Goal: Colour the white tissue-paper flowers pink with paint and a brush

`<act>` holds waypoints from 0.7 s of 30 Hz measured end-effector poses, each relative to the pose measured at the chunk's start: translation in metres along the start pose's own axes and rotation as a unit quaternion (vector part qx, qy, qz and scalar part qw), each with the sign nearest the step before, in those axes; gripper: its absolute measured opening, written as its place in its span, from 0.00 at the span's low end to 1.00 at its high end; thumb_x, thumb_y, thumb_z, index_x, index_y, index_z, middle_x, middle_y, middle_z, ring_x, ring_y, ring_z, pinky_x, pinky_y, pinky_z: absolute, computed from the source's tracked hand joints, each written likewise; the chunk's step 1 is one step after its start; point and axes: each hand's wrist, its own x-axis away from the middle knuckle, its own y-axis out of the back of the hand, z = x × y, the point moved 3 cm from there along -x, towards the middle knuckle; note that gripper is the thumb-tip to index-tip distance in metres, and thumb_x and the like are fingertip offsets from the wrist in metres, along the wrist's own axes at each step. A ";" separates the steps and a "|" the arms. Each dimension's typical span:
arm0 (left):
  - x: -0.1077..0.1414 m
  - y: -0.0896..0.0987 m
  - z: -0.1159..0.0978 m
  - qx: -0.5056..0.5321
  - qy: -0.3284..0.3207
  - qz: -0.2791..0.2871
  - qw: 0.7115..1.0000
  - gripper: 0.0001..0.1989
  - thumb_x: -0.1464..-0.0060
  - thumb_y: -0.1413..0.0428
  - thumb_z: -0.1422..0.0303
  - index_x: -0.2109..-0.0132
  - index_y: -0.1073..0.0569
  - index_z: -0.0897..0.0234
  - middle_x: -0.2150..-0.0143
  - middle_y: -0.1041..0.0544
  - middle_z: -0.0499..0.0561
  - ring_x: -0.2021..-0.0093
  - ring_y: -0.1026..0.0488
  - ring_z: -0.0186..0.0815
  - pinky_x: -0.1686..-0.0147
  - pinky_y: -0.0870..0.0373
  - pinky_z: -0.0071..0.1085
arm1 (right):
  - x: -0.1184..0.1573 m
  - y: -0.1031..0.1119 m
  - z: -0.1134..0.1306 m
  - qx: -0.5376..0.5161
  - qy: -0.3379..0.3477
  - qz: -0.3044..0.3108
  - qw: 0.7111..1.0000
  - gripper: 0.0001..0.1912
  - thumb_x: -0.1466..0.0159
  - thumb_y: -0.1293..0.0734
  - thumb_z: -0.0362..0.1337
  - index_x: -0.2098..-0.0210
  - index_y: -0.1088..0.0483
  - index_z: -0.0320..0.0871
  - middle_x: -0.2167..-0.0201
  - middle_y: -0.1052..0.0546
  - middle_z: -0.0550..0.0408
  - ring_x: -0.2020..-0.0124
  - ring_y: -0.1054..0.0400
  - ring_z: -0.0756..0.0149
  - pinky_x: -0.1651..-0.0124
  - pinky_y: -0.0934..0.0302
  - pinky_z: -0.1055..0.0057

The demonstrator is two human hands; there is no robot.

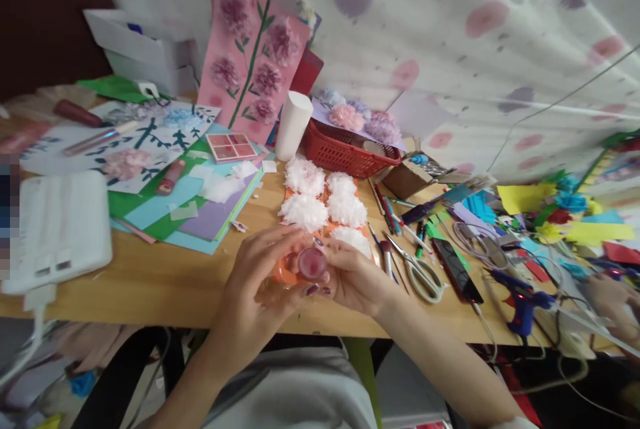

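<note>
Both forearms rise from the bottom corners of the view and slant inward, so that the hands meet over the middle of the tabletop's (175, 289) near edge. The right hand (353, 276) comes in from the right, palm turned inward; its grip is closed on a small round pot (312, 263) with a dark pink top that faces the wearer. The left hand (260, 272) arches in from the other side, its fingers bent over the top and its thumb low, curved around an orange piece (286, 270) beside the pot. Whether that grip is clamped on the piece cannot be told, as the fingers hide the contact. Dark polish shows on some nails.

Just beyond the hands lie fluffy white flowers (305, 211) on orange paper. Scissors (423, 277) and a phone (456, 269) lie right of the right hand, near the tabletop's near edge. A blue glue gun (524, 302) is farther right, close to another person's hand (610, 296). A white power bank (60, 226) sits towards the near left corner.
</note>
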 end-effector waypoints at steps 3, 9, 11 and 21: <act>-0.001 -0.007 -0.006 0.068 0.008 0.011 0.998 0.18 0.40 0.41 0.69 0.44 0.26 0.51 0.42 0.25 0.53 0.40 0.29 0.43 0.43 0.26 0.43 | 0.012 -0.004 -0.001 0.105 0.037 0.005 0.994 0.17 0.40 0.28 0.50 0.63 0.30 0.42 0.74 0.29 0.59 0.77 0.37 0.74 0.73 0.37 0.76; 0.008 -0.003 0.010 0.145 0.156 -0.111 0.971 0.14 0.46 0.36 0.68 0.52 0.24 0.55 0.52 0.19 0.50 0.50 0.21 0.41 0.47 0.22 0.41 | 0.084 0.062 0.022 0.686 0.207 -0.428 0.551 0.16 0.30 0.43 0.48 0.60 0.31 0.44 0.72 0.27 0.49 0.75 0.31 0.59 0.74 0.41 0.66; 0.005 0.001 0.015 0.120 0.158 -0.144 0.969 0.13 0.49 0.34 0.68 0.55 0.24 0.55 0.55 0.19 0.48 0.52 0.21 0.39 0.48 0.22 0.38 | 0.097 0.090 0.018 0.750 0.178 -0.464 0.436 0.14 0.32 0.43 0.43 0.59 0.32 0.42 0.72 0.27 0.45 0.76 0.32 0.55 0.75 0.43 0.64; -0.005 -0.005 0.017 -0.027 0.110 -0.122 0.986 0.12 0.46 0.37 0.66 0.54 0.25 0.55 0.54 0.21 0.49 0.54 0.22 0.40 0.50 0.23 0.41 | 0.118 0.100 0.032 0.455 0.264 -0.367 0.767 0.12 0.32 0.43 0.48 0.59 0.34 0.48 0.76 0.39 0.58 0.78 0.43 0.63 0.76 0.45 0.68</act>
